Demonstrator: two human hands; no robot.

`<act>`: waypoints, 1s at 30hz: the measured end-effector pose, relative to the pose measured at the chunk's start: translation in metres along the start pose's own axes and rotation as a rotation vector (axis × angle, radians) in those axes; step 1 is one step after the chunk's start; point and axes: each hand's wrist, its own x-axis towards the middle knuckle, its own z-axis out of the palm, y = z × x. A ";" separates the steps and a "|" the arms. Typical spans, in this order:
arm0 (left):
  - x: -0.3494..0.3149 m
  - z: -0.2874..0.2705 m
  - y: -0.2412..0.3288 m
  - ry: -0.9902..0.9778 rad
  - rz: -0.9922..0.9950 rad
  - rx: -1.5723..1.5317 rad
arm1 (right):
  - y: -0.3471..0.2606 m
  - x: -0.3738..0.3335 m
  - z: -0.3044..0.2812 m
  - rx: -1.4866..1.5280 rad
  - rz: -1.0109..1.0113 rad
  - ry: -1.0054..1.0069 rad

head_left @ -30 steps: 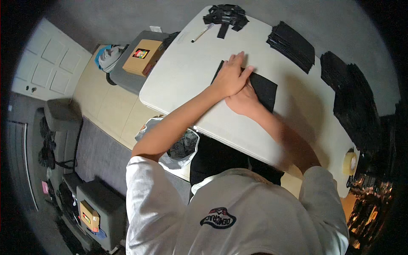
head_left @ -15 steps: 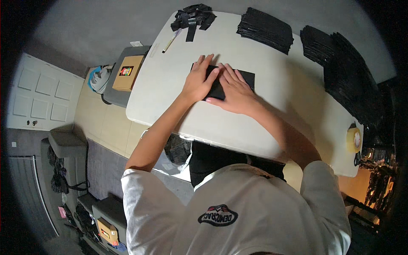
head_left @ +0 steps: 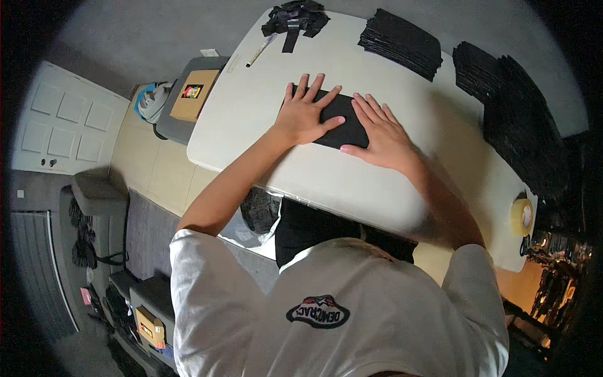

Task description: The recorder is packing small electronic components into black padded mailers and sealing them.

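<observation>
A flat black rectangular piece [head_left: 339, 124] lies on the white table [head_left: 326, 182]. My left hand [head_left: 306, 112] rests flat on its left part, fingers spread. My right hand [head_left: 380, 132] lies flat over its right edge, fingers spread and pointing up the table. Both palms press down; neither hand grips anything.
Stacks of flat black pieces sit at the far middle [head_left: 402, 43] and along the right side [head_left: 515, 116]. A heap of black strips [head_left: 294, 17] and a pen [head_left: 260, 50] lie at the far left. A tape roll [head_left: 521, 217] sits at the right end. A grey bin with a cardboard box [head_left: 195, 94] stands left of the table.
The view has shifted so the table sits more centred. Both hands have spread apart and flattened on the black piece, the left one sliding left and the right one right.
</observation>
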 end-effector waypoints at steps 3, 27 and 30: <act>0.000 -0.003 0.002 -0.008 0.007 -0.001 | 0.003 -0.003 0.002 0.007 0.007 0.002; -0.364 0.180 -0.141 0.345 -1.449 -0.832 | 0.001 0.005 0.020 0.217 -0.122 0.196; -0.288 0.285 -0.122 -0.592 -1.306 -1.190 | 0.004 -0.012 -0.011 0.169 0.056 0.146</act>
